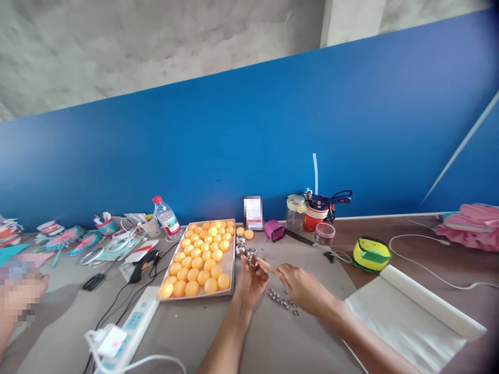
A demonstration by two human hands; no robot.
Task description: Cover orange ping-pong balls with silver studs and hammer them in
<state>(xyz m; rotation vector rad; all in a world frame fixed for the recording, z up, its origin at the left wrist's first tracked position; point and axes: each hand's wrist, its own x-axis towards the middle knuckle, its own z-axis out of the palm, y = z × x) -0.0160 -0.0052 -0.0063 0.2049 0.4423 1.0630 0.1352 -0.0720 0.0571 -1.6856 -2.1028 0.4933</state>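
My left hand (249, 284) is raised over the table with its fingers curled round a small shiny silver piece (253, 259). My right hand (302, 285) is beside it, pinching a thin tan stick (268, 266) whose tip meets that silver piece. Several small silver beads (281, 300) lie on the grey tabletop just below both hands. A tray (230, 267) filled with several orange balls (198, 262) sits directly left of my left hand. More silver pieces (242, 248) and two loose orange balls (245, 233) lie behind the hands.
A white power strip (132, 324) with cables lies front left. A glue gun (142, 262), scissors (93, 281), water bottle (167, 217), jars, red cup (315, 217), yellow-green case (371, 253) and a white roll (423, 306) surround the work area. Another person's arm (19, 296) shows at far left.
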